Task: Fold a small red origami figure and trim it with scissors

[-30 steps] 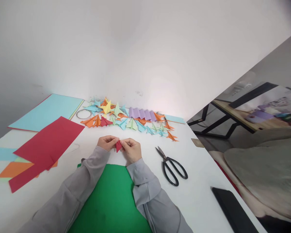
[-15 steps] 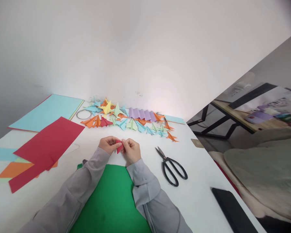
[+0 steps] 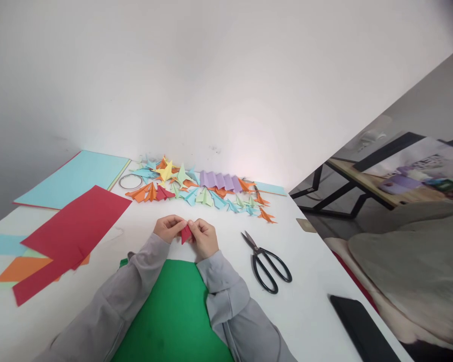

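Between my two hands is a small folded piece of red paper (image 3: 185, 235), its lower end pointed. My left hand (image 3: 168, 229) pinches its left side, thumb and fingers closed. From the other side, my right hand (image 3: 205, 236) pinches its upper right edge. The fingertips cover part of the folds. Both hands hover low over the white table (image 3: 143, 221), just above the green cloth (image 3: 169, 311) at my front. Black-handled scissors (image 3: 267, 261) lie slightly spread to the right of my right hand.
Folded paper shapes (image 3: 204, 196) in several colours line the wall, with a pleated purple strip (image 3: 221, 181) among them. A wire coil (image 3: 130, 181), red sheets (image 3: 79, 221) and a light blue sheet (image 3: 75, 176) lie left. A black flat object (image 3: 362, 324) rests near the right edge.
The red paper has turned slightly, its point now facing more downward. Both hands keep hold of it with small finger shifts. The camera view has tilted slightly.
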Available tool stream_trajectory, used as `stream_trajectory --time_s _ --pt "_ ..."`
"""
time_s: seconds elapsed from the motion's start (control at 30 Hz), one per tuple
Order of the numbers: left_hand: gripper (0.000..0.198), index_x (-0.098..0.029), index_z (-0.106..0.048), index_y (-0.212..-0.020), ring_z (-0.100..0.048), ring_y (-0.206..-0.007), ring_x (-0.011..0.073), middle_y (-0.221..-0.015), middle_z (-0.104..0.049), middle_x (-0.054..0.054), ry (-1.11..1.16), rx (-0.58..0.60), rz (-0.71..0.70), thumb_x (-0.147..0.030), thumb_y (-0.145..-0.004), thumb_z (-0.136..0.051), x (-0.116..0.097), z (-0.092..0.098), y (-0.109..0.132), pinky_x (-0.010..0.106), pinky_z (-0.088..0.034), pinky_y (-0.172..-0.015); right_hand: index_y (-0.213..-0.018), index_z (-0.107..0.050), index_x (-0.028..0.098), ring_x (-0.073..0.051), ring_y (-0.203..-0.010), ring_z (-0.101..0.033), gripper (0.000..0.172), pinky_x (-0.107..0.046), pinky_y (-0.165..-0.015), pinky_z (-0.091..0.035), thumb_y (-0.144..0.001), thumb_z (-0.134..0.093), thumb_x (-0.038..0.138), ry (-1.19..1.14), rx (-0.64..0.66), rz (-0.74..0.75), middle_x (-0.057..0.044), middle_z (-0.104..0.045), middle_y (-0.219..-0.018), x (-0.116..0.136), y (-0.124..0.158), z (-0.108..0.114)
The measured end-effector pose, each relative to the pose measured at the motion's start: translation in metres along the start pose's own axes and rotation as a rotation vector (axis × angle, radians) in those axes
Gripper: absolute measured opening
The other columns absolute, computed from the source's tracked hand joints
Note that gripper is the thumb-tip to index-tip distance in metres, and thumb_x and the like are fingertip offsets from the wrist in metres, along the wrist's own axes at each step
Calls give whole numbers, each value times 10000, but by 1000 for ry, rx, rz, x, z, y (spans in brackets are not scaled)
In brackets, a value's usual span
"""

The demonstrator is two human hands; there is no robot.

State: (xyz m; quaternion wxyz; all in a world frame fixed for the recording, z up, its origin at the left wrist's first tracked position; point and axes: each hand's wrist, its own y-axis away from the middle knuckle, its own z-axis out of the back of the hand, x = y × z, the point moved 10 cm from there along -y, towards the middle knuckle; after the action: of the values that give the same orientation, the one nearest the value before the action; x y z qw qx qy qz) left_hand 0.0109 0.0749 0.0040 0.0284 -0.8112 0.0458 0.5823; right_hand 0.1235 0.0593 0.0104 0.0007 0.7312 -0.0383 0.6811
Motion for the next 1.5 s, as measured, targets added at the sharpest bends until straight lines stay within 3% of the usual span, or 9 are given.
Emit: stream_trajectory --time_s 0.13,0.3,0.43,0.6,0.8,0.97,1.2,1.37,1.5 --pt "334 -139 -560 -531 -433 -333 71 -393 -530 -23 -99 69 10 -439 -617 -679 7 -4 -3 209 -344 -365 -514 -453 195 -79 -358 -425 429 -214 -401 -328 -727 -562 551 1 -3 25 49 -490 -373 1 1 -1" --pt "311 -148 -569 -515 -431 -346 74 -374 -511 -30 -204 -1 -107 -423 -634 -655 -5 5 -4 207 -328 -374 -535 -474 193 -81 -348 -434 409 -210 -384 -323 -682 -613 549 12 67 -25 44 -511 -378 -5 2 -11" --pt "338 -160 -556 -483 -392 -303 75 -320 -466 -36 -220 7 -56 -447 -642 -636 -4 5 -3 211 -284 -345 -526 -473 197 -82 -340 -433 408 -212 -381 -322 -671 -616 550 14 139 -54 40 -520 -376 -8 3 -19" --pt "425 -173 -475 -470 -394 -304 73 -328 -454 -37 -208 -9 -18 -531 -666 -595 2 5 -3 205 -294 -340 -514 -479 200 -75 -334 -390 413 -215 -375 -288 -709 -579 550 62 108 5 56 -478 -350 -3 3 -15" --pt "385 -168 -476 -609 -429 -295 79 -399 -527 -35 -160 178 19 -529 -699 -579 5 -19 5 199 -324 -324 -518 -453 198 -82 -349 -421 442 -228 -398 -318 -723 -558 576 -52 21 12 47 -493 -381 -2 -1 -4" --pt "338 -178 -449 -634 -370 -255 56 -350 -458 -81 -235 108 -15 -485 -738 -545 -3 -17 9 167 -263 -286 -515 -473 188 -85 -345 -424 472 -228 -396 -320 -731 -525 604 -84 42 -23 28 -507 -383 -5 -2 -5" --pt "395 -205 -415 -632 -256 -176 61 -241 -334 -119 -172 64 15 -567 -674 -567 9 -14 4 168 -148 -228 -466 -464 190 -69 -339 -392 447 -219 -395 -309 -743 -555 529 31 -8 11 42 -473 -354 3 1 -2" --pt "392 -200 -422 -648 -270 -186 53 -264 -343 -125 -100 44 24 -555 -677 -585 6 -11 5 161 -182 -237 -650 -525 187 -81 -366 -450 289 -219 -400 -345 -650 -674 435 -144 31 -37 49 -545 -449 -4 -1 -4" --pt "426 -194 -433 -665 -365 -210 80 -289 -420 -94 -104 59 74 -596 -662 -572 5 -10 4 168 -231 -249 -830 -553 202 -84 -364 -461 340 -214 -382 -344 -571 -735 323 -212 -2 -13 71 -565 -496 -4 -4 0"
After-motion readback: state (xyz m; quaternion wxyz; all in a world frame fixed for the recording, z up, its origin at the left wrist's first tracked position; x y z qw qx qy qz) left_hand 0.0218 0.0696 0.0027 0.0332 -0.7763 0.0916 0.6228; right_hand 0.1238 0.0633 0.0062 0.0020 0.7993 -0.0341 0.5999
